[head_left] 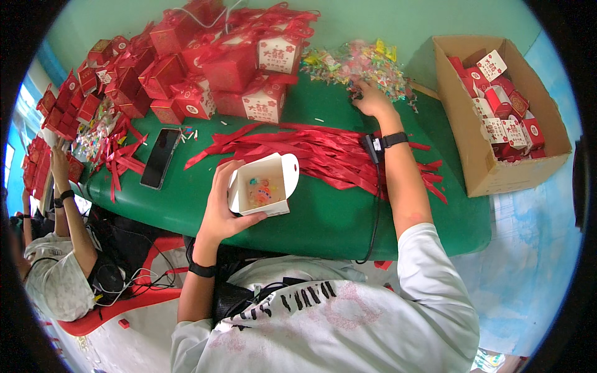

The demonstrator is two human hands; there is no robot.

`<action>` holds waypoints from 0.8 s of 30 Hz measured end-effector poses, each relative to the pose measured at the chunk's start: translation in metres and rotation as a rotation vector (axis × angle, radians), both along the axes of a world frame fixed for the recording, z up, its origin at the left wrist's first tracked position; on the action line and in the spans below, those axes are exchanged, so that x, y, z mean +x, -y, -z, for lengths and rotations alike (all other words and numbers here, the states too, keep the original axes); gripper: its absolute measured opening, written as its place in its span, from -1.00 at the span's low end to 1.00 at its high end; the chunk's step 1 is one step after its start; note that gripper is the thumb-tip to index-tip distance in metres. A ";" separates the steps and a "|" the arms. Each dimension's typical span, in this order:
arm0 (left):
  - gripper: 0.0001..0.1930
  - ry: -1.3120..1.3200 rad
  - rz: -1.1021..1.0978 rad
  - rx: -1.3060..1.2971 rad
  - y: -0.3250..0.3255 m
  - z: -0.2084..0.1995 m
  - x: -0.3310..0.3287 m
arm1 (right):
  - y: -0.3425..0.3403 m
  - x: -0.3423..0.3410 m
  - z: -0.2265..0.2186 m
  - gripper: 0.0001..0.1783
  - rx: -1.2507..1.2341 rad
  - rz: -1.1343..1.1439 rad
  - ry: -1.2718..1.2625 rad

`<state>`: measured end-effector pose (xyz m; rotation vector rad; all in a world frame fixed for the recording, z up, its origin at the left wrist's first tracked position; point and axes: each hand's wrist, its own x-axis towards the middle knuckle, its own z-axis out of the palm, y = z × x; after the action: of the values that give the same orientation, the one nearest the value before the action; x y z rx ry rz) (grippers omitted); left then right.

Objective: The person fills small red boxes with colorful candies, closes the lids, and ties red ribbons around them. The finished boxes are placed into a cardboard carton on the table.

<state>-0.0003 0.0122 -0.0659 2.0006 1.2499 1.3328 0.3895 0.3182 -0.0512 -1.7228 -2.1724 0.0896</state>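
Observation:
My left hand grips an open white paper gift box, thumb along its near side and fingers round its left side. A few small colourful wrapped candies lie at the bottom of the box, and its lid flap stands open on the right. At the far side of the table, my right hand has its fingers bent together at the front edge of a heap of wrapped candies. Its fingertips are closed on candies there, partly hidden by the heap.
Red ribbons lie across the green table. Finished red gift boxes are stacked far left, near a phone. A cardboard carton of boxes stands right. A co-worker sits left. A black cable hangs from my right wrist.

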 end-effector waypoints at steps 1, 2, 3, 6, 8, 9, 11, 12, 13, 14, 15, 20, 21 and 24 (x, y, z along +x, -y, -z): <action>0.11 0.005 0.005 0.002 -0.001 0.001 0.000 | -0.002 0.003 0.006 -0.42 0.054 -0.023 0.031; 0.11 0.009 0.010 0.005 -0.002 0.002 0.000 | -0.004 0.005 0.013 -0.51 0.107 -0.047 0.062; 0.11 0.013 0.010 -0.002 -0.002 0.001 0.001 | -0.005 0.004 0.015 -0.59 0.159 -0.074 0.093; 0.10 0.016 0.008 -0.010 -0.001 0.000 0.001 | -0.013 0.008 0.008 -0.67 -0.025 -0.080 0.113; 0.09 0.010 0.005 0.000 -0.001 0.001 0.001 | -0.013 0.006 0.005 -0.70 -0.048 -0.097 0.084; 0.09 0.002 0.002 0.000 -0.001 0.000 0.001 | -0.013 0.006 0.005 -0.71 -0.060 -0.103 0.069; 0.09 -0.014 -0.005 0.000 0.000 0.000 0.000 | -0.014 0.006 0.003 -0.72 -0.058 -0.119 0.050; 0.09 -0.009 -0.003 0.002 -0.001 0.000 0.000 | -0.014 0.006 0.002 -0.73 -0.057 -0.128 0.041; 0.09 -0.005 -0.002 0.004 -0.001 0.001 0.000 | -0.015 0.006 0.001 -0.74 -0.069 -0.131 -0.006; 0.09 0.000 0.000 0.006 -0.001 0.002 0.000 | -0.016 0.008 -0.001 -0.75 -0.082 -0.134 -0.053; 0.09 0.001 0.005 0.008 -0.002 0.001 0.001 | -0.018 0.013 0.000 -0.75 -0.095 -0.132 -0.100; 0.08 -0.012 -0.019 0.005 0.001 0.000 0.000 | -0.010 -0.001 -0.012 -0.64 -0.147 -0.085 -0.008; 0.08 -0.007 -0.009 0.007 0.000 0.001 0.000 | -0.002 -0.005 -0.017 -0.61 -0.142 -0.022 0.045; 0.08 -0.005 0.008 0.011 -0.002 0.002 0.000 | -0.008 0.005 -0.002 -0.54 -0.067 -0.042 0.049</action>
<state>-0.0006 0.0147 -0.0681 2.0154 1.2386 1.3345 0.3947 0.3259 -0.0492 -1.7329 -2.2651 0.1336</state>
